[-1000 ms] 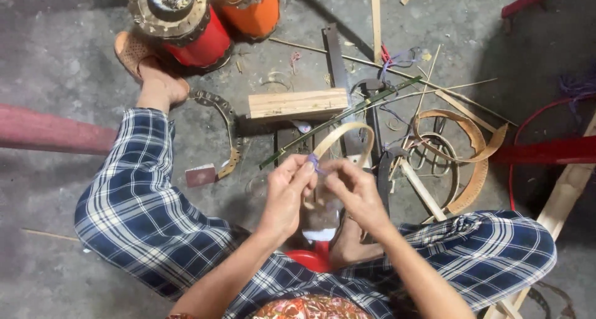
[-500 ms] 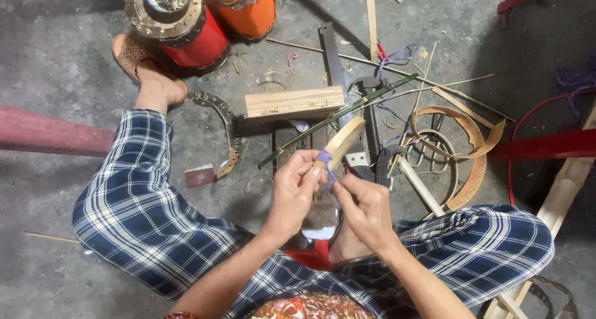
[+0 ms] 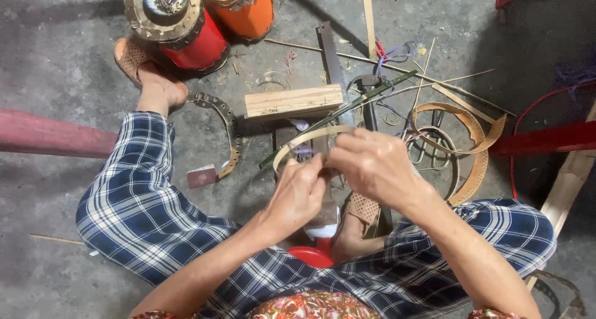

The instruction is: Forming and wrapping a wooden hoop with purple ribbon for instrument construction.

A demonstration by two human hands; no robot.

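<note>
I sit on the concrete floor in blue plaid trousers with both hands raised in front of my knees. Between them is a thin pale bamboo strip [image 3: 305, 138], bent into a curved loop. My left hand [image 3: 298, 193] pinches the strip's near end from below. The fingers of my right hand [image 3: 372, 165] are closed over the same spot from the right, so the joint itself is hidden. A bit of purple thread shows just beside my fingertips.
A wooden block [image 3: 293, 101], a saw blade [image 3: 330, 52], a hammer [image 3: 370, 83] and a long green strip [image 3: 360, 103] lie ahead. Coiled bamboo bands [image 3: 475, 139] are at the right. A red drum [image 3: 186, 33] and an orange drum [image 3: 245, 12] stand at the back.
My right hand has moved up and across, now covering the strip's end. The loop has swung from pointing up-right to lying lower and arching left, and the hands are closer together.
</note>
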